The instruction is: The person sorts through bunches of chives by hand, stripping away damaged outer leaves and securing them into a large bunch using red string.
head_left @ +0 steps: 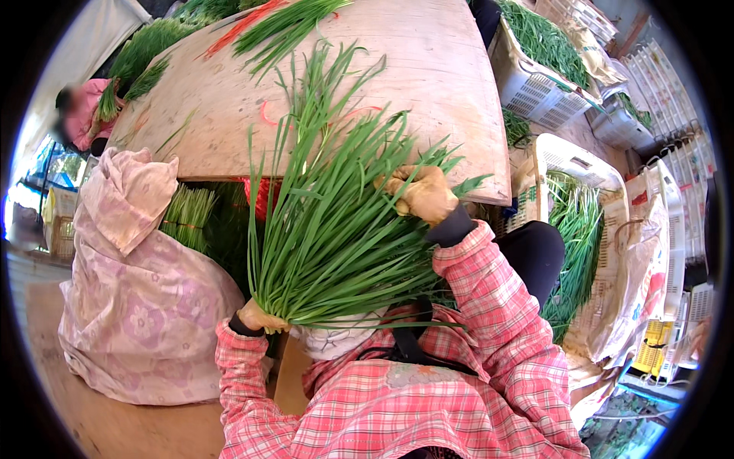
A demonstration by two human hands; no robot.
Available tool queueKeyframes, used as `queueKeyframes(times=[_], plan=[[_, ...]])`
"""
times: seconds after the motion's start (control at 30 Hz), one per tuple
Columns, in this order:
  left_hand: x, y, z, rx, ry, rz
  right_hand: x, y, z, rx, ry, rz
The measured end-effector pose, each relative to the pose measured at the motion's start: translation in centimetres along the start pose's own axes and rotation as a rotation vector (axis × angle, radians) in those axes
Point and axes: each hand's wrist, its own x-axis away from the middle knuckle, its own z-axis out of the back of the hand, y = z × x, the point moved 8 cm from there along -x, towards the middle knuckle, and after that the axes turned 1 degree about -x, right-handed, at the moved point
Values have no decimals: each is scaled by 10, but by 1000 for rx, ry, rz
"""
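A big fanned-out bunch of green chives (329, 245) spreads in front of my body, its leaf tips reaching over the table's near edge. Low on the left, my gloved left hand (260, 317) is closed round the gathered end of the bunch. My gloved right hand (422, 194) has its fingers curled in at the right side of the leaves, pinching some blades; the exact number is hidden. A smaller loose bundle of chives (321, 88) lies on the wooden table (443, 92) just beyond, beside thin red ties (269, 113).
More chives (290, 27) and red strips (243, 29) lie at the table's far end. On the right stand white crates (577, 161) filled with chives. A flowered cloth bundle (153, 306) sits on the left, near tied chives (189, 218). A person in pink (84, 115) handles greens at the far left.
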Motion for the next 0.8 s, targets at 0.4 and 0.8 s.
queueKeyframes(times=[0.4,0.8], plan=[[11,8,-5,-59,28,19,87,-50,93,985,407,195],[20,27,-8,-217,147,46,40,-29,33,342,199,388]])
